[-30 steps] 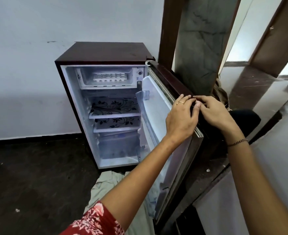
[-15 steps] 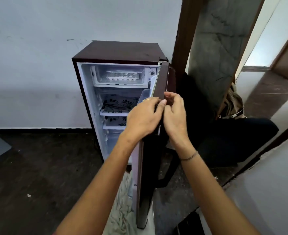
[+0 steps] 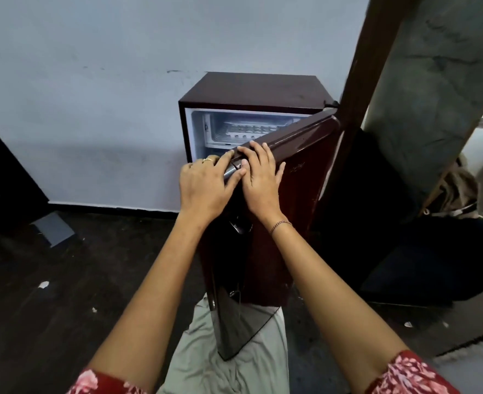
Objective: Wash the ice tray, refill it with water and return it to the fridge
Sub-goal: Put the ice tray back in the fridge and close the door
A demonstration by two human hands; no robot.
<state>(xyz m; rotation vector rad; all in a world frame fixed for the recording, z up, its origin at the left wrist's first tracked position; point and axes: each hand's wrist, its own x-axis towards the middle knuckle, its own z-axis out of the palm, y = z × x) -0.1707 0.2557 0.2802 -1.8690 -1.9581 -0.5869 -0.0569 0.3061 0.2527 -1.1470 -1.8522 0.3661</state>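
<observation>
Fridge: a small maroon fridge (image 3: pixel 258 89) stands on the dark floor (image 3: pixel 64 280) against a pale wall (image 3: pixel 92 95).
Door: the maroon door (image 3: pixel 297 155) is partly swung across the opening, hinged on the right; only the upper left part of the interior shows past it.
Ice tray: the ice tray (image 3: pixel 247 128) lies flat inside the freezer compartment at the top of the fridge, visible above the door's upper edge. Whether it holds water cannot be told.
Left hand: the left hand (image 3: pixel 206 186) rests on the door's free upper corner, fingers together and curled over the edge, thumb against the door's outer face; a ring sits on one finger.
Right hand: the right hand (image 3: pixel 260 177) lies flat on the door's outer face just beside the left, fingers spread and pressed to the surface, gripping nothing; a thin bracelet circles the wrist.
Cloth: a pale crumpled cloth (image 3: pixel 234 359) lies on the floor under the door's lower corner.
Sleeves: red floral sleeves show at both forearms.
</observation>
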